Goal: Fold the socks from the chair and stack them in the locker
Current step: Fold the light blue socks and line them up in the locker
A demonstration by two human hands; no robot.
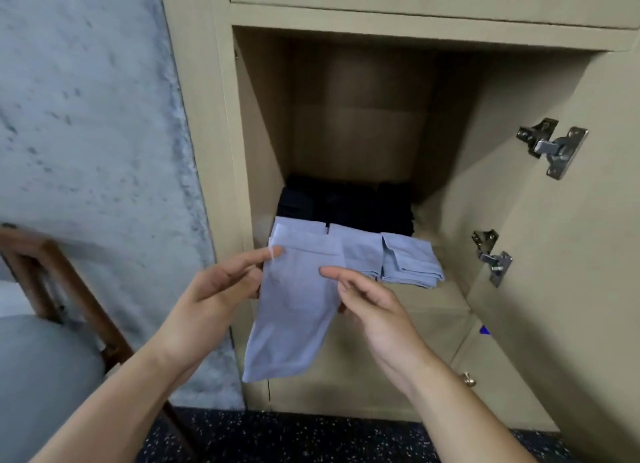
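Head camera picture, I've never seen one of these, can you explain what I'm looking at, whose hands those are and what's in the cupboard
There is no machine here. A person wears a wide-angle camera on the head, so you look forward and down along their own two arms. That is the only view.

The left hand and the right hand hold a light blue sock between them, pinched near its top edge, with the rest hanging down unfolded in front of an open locker.

Inside, on the locker floor, lie folded light blue socks at the front and a pile of dark socks behind them. The metal pieces on the right are door hinges.

At the lower left is part of a chair with a wooden frame and grey seat.
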